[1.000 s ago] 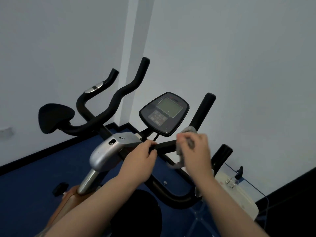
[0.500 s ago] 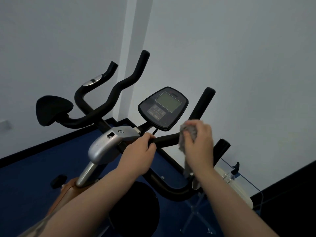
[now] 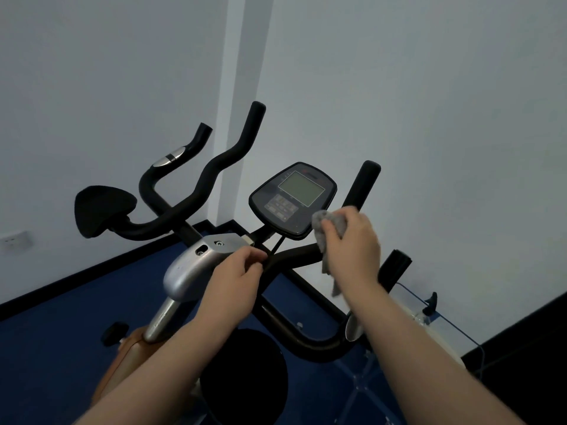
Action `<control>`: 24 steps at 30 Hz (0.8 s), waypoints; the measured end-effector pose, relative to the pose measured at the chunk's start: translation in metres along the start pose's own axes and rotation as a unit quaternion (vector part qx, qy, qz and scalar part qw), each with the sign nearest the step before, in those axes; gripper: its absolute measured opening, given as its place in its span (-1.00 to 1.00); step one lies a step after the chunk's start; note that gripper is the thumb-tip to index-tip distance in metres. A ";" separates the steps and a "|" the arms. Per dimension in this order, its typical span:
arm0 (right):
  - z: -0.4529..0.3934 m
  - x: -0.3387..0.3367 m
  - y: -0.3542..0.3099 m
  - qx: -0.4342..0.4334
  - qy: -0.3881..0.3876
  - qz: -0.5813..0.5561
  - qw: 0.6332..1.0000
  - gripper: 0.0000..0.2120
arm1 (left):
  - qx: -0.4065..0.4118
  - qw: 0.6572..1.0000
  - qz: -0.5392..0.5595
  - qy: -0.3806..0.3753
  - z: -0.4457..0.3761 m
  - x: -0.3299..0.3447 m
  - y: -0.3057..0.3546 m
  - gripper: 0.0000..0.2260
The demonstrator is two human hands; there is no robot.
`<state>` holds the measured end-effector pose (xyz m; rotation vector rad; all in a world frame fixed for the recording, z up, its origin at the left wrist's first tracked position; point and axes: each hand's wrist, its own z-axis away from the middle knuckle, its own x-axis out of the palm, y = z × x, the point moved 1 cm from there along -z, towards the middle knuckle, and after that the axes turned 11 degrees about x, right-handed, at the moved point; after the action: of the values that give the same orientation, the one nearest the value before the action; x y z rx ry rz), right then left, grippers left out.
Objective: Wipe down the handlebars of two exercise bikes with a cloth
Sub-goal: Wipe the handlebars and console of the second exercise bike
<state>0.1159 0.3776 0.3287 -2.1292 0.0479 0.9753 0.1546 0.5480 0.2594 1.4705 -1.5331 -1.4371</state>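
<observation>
Gripping grey cloth (image 3: 329, 231) on handlebar (image 3: 294, 256), right hand (image 3: 352, 250); left hand (image 3: 236, 277) seemingly curled round bar.

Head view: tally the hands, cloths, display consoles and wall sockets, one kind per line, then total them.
Hands: 2, left hand and right hand
Cloths: 1, grey cloth
Display consoles: 1, console
Wall sockets: 1, socket
Total: 5
</observation>
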 end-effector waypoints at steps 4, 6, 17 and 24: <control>0.073 0.049 -0.017 -0.019 -0.094 -0.063 0.993 -0.90 | 0.011 0.999 0.018 0.029 0.005 -0.004 -0.003 -0.74; 0.077 0.054 -0.025 -0.044 -0.162 -0.086 0.982 -0.87 | 0.007 0.998 0.026 0.048 0.006 -0.006 -0.003 -0.75; 0.069 0.037 -0.001 -0.042 -0.115 -0.110 0.986 -0.89 | 0.045 0.999 0.011 -0.015 0.011 -0.006 -0.003 -0.80; 0.014 0.005 -0.003 0.005 0.002 -0.066 0.998 -0.93 | 0.044 0.999 -0.004 -0.021 0.010 -0.004 -0.001 -0.82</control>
<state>0.1115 0.3904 0.3213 -2.0979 -0.0843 0.8909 0.1468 0.5552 0.2565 1.5070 -1.6369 -1.4297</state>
